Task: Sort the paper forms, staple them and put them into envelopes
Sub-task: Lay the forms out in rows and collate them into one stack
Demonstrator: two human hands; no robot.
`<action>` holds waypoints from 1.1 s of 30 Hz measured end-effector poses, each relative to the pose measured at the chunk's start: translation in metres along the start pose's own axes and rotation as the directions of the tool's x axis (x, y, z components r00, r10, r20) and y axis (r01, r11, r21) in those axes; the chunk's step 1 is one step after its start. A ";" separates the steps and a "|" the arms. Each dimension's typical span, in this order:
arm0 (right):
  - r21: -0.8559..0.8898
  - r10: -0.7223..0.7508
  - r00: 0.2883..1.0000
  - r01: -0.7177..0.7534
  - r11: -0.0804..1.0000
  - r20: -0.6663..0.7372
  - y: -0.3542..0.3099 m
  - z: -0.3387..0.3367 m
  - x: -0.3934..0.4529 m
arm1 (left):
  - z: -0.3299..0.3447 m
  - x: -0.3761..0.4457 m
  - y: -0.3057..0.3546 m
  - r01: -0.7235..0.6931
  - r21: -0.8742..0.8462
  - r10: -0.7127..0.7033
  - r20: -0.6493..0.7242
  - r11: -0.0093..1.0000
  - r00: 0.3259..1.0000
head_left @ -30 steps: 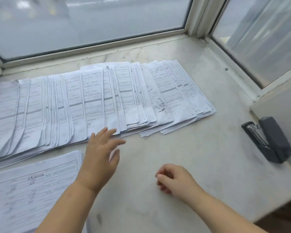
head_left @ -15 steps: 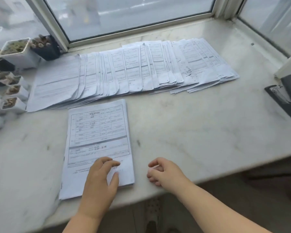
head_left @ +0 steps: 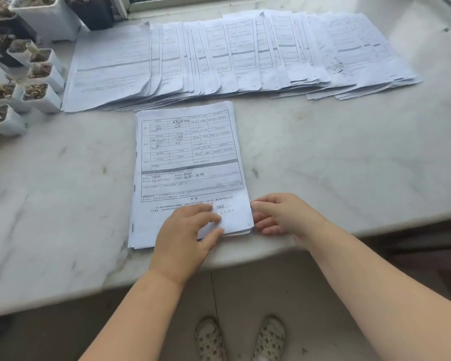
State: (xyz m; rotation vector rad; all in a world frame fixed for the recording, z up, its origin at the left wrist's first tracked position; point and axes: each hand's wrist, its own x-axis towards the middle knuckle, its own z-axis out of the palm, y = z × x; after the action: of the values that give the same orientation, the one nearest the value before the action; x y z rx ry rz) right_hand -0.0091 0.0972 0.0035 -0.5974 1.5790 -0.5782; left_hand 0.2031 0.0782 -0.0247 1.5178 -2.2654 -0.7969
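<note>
Marble, pale and grey-veined, forms the broad sill (head_left: 323, 157) that carries everything here, its front edge rounded and smooth. A neat rectangular stack of forms (head_left: 188, 162) lies near that edge, thin white sheets printed with ruled tables, a dark band across the middle and handwriting in several boxes; the layered sheet edges show at its lower right corner. The left hand (head_left: 188, 235) lies flat on the stack's lower part, fingers nearly straight and spread, pressing the top sheet and gripping nothing. The right hand (head_left: 281, 217) sits just beside the stack's right edge, its fingers loosely bent with the tips touching the paper's side at the lower right corner; whether the thumb pinches any sheet cannot be told.

Behind the stack, a long fanned row of papers (head_left: 232, 56) overlaps like shingles across the back of the sill, corners soft and slightly curled, print blurred. At the far left stand small square white plant pots (head_left: 41, 92) filled with gritty soil and tiny plants, with a dark pot (head_left: 94, 10) behind them. Below the sill, two feet in perforated pale sandals (head_left: 240, 340) rest on a plain tiled floor.
</note>
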 end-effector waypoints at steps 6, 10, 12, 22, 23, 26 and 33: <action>-0.048 -0.022 0.999 0.024 0.999 0.042 -0.004 0.010 0.004 | -0.007 0.001 -0.004 -0.012 -0.013 0.012 0.038 1.000 0.999; -0.020 -0.038 0.999 0.037 0.999 -0.033 -0.001 0.020 0.008 | -0.007 0.001 -0.004 -0.018 -0.027 0.019 0.029 0.999 0.999; -0.035 -0.047 0.995 0.044 0.998 -0.083 0.001 0.025 0.011 | -0.005 0.001 -0.005 -0.026 -0.027 0.026 0.006 0.999 1.000; -0.002 -0.058 0.998 0.058 0.998 0.005 -0.001 0.018 0.006 | 0.003 0.006 -0.004 0.093 -0.217 -0.109 -0.063 0.972 0.992; 0.000 -0.059 0.998 0.059 0.998 -0.008 -0.001 0.019 0.007 | 0.003 0.006 -0.004 0.100 -0.231 -0.119 -0.070 0.968 0.990; 0.017 -0.055 0.998 0.056 0.998 -0.026 0.000 0.021 0.010 | 0.004 0.007 -0.005 0.111 -0.248 -0.130 -0.061 0.962 0.990; 0.032 -0.084 0.984 0.090 0.995 -0.159 0.005 0.026 0.013 | 0.001 0.008 -0.009 0.122 -0.282 -0.135 -0.026 0.951 0.991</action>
State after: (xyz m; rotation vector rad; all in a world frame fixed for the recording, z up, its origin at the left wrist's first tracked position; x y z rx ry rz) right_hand 0.0155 0.0920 -0.0115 -0.6053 1.6925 -0.7352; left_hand 0.2062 0.0687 -0.0310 1.5415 -1.9383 -1.0594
